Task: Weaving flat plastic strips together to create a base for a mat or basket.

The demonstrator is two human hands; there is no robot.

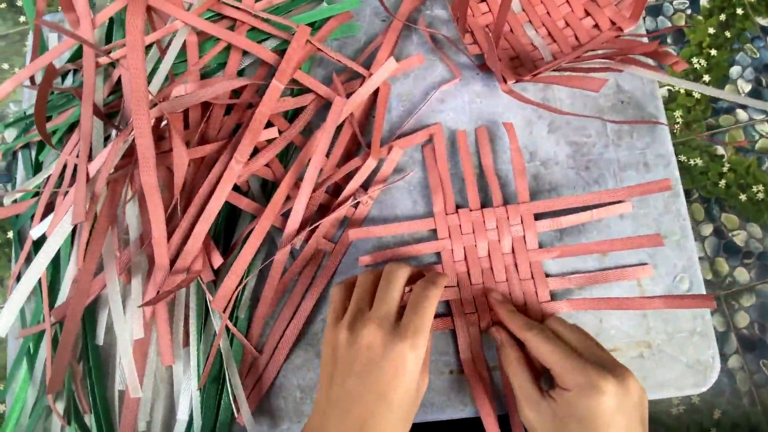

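Note:
A flat woven mat of red-brown plastic strips (490, 244) lies on a grey stone slab (592, 152), loose strip ends sticking out on all sides. My left hand (376, 352) rests palm down at the mat's near-left corner, fingertips pressing the strips there. My right hand (560, 368) lies at the near edge, its index finger touching the weave near the lowest horizontal strip (632, 303). Neither hand lifts anything off the slab.
A big loose pile of red-brown, green and white strips (160, 200) covers the left side. A partly woven red-brown piece (544, 32) lies at the top. Pebbles and small flowering plants (720, 160) border the slab's right edge.

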